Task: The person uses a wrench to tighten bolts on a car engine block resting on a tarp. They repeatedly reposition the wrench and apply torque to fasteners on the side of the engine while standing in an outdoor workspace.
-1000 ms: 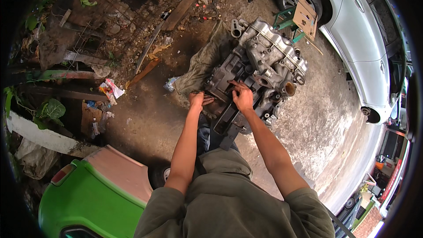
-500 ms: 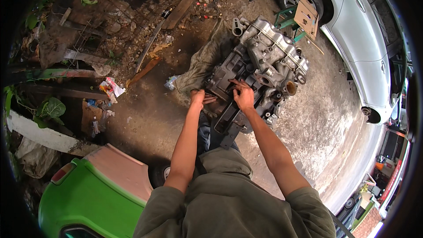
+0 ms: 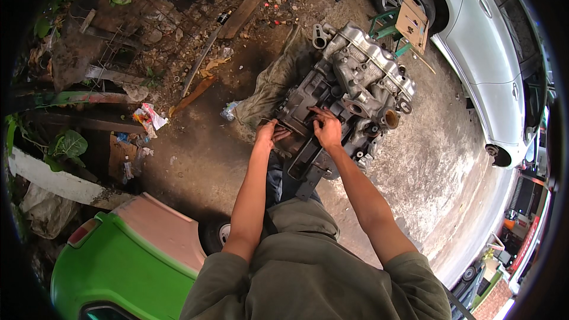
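A large dirty metal engine (image 3: 361,59) stands in front of me, with a silvery cover on top and a dark casing at its left. My left hand (image 3: 269,132) is at the casing's lower left edge, fingers bent round something thin that I cannot make out. My right hand (image 3: 326,128) rests on the dark casing, index finger reaching forward and the other fingers curled; whether they hold anything is hidden. A crumpled grey-brown cloth (image 3: 267,80) lies beside and partly under the engine.
A silver car (image 3: 492,47) is at the right, beside a green stand (image 3: 382,24) bearing cardboard (image 3: 411,22). A green and pink car body (image 3: 112,261) fills the lower left. Planks (image 3: 240,15), litter (image 3: 151,118), plants (image 3: 68,148) and a white low wall (image 3: 62,181) lie left.
Both hands stay at the same places on the engine over the last second, with only very slight shifts of the fingers. The engine has not visibly moved.
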Demonstrator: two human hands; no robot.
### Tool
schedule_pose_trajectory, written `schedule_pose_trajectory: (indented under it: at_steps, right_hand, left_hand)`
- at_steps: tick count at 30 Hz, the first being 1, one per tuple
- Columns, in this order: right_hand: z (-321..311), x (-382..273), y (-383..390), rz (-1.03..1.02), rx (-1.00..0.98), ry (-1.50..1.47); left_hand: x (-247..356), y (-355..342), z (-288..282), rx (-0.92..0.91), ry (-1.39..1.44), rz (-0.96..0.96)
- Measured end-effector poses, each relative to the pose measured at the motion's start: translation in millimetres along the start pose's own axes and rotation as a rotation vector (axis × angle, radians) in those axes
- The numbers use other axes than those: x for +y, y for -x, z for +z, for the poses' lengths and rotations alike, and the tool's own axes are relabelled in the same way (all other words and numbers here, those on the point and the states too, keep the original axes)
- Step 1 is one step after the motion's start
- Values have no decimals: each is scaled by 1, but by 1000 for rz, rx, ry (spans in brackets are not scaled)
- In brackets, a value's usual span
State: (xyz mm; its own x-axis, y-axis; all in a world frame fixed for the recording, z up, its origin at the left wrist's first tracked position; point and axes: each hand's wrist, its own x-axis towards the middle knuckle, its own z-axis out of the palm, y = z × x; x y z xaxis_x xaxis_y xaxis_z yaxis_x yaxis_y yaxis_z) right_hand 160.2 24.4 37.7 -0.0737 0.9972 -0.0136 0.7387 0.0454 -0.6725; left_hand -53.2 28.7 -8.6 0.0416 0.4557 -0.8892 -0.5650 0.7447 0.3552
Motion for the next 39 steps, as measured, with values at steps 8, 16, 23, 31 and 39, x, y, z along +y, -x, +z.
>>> schedule_pose_trajectory:
  at_steps: [8, 16, 23, 31, 39]
  right_hand:
    - [0, -2, 1, 12, 16, -32]
    - [-1, -3, 0, 18, -1, -12]
    - [-1, -4, 1, 13, 15, -22]
    - [-4, -8, 1, 16, 20, -5]
    - [-3, -8, 1, 1, 38, -2]
  left_hand:
    - [7, -10, -11, -74, 229, -147]
    - [12, 0, 2, -29, 31, -41]
    - [-44, 48, 6, 6, 132, 295]
    - [-106, 59, -27, 90, -1084, 811]
    - [-82, 43, -18, -51, -701, 533]
